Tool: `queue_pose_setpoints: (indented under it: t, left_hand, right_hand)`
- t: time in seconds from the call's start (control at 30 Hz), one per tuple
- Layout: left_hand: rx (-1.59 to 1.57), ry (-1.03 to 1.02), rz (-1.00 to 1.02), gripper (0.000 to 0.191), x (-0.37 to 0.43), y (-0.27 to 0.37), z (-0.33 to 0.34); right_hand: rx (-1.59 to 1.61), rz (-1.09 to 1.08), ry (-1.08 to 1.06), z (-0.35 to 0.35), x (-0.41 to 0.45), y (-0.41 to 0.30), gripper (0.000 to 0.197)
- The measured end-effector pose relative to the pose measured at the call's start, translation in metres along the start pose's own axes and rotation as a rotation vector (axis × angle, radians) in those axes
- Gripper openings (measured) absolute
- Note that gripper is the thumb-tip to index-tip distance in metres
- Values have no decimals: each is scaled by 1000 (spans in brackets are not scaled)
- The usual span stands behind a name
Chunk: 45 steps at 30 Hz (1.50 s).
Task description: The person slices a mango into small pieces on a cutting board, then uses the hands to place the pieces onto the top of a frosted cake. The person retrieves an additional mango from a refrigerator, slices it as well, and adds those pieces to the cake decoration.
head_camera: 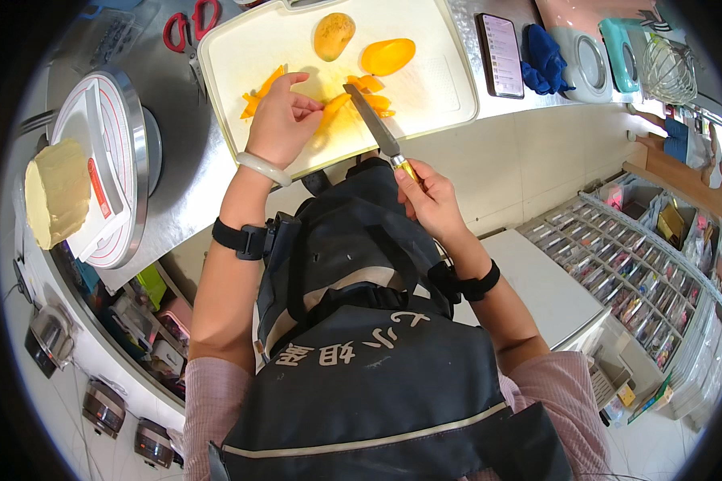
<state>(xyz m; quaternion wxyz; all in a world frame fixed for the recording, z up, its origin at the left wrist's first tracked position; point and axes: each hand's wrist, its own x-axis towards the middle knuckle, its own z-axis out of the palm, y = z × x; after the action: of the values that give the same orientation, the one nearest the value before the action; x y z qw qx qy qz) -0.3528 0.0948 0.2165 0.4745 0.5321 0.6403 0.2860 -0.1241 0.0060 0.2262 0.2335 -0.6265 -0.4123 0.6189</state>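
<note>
My right hand [427, 195] grips the yellow handle of a knife [373, 120], whose blade lies over the white cutting board [457, 90]. Its tip is among cut mango pieces [374, 102]. My left hand [286, 117], with a pale bangle at the wrist, is over the board, its thumb and fingertips at the end of a mango strip [335, 111]. Whether they pinch it I cannot tell. More mango strips [250, 106] lie left of that hand, partly hidden by it. Towards the board's far side are a whole mango [334, 37] and a mango half [388, 56], cut face up.
Left of the board are red-handled scissors [194, 60] and a cake turntable [133, 174] bearing a cream-covered cake [58, 193]. To its right lie a phone [500, 55], a blue cloth [543, 60] and a wire whisk [669, 69]. A person [692, 144] is at the far right.
</note>
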Motion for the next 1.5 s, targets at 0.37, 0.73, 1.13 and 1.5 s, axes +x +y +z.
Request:
queue_pose_setpoints:
  t: [0.37, 0.73, 1.13, 1.5]
  left_hand:
    - [188, 219, 253, 50, -8, -5, 24]
    - [39, 220, 133, 42, -37, -13, 24]
    - [-82, 288, 171, 43, -44, -25, 34]
    - [-77, 286, 164, 42, -43, -28, 36]
  right_hand:
    - [9, 18, -17, 6, 2, -5, 32]
    - [3, 51, 9, 9, -2, -2, 33]
    - [-39, -16, 49, 13, -8, 18, 33]
    - [339, 218, -186, 21, -8, 22, 42]
